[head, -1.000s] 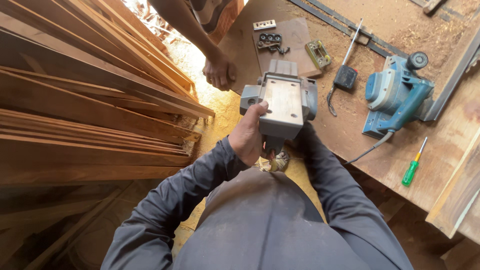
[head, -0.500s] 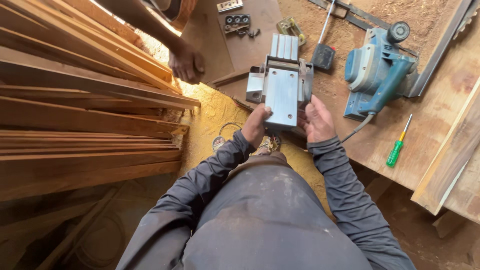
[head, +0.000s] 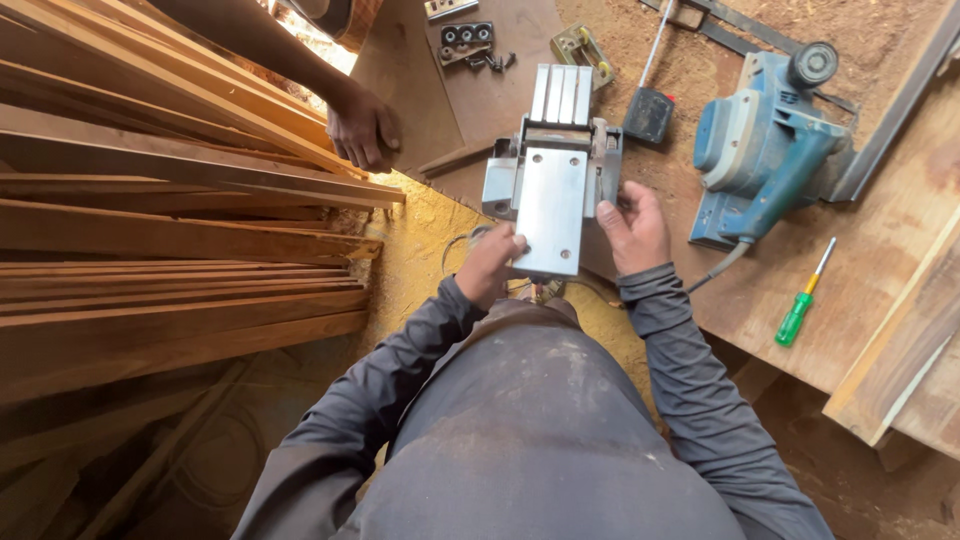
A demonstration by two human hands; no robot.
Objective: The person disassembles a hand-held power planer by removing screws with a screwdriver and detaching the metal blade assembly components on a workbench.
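- Left hand point(head: 487, 272) grips the near-left corner of the upturned grey planer point(head: 552, 190), sole plate up.
- Right hand point(head: 632, 230) clasps its right side.
- Planer sits at the workbench point(head: 760, 300) edge, beside the blue planer point(head: 765, 140).

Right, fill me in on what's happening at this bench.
A person in a grey long-sleeved top holds an upturned electric planer, its flat metal sole facing up. The left hand grips its near end and the right hand steadies its right side. A second, blue planer sits on the sawdust-covered bench, with a green-handled screwdriver near it. To the left, another person's hand rests on a stack of wooden planks.
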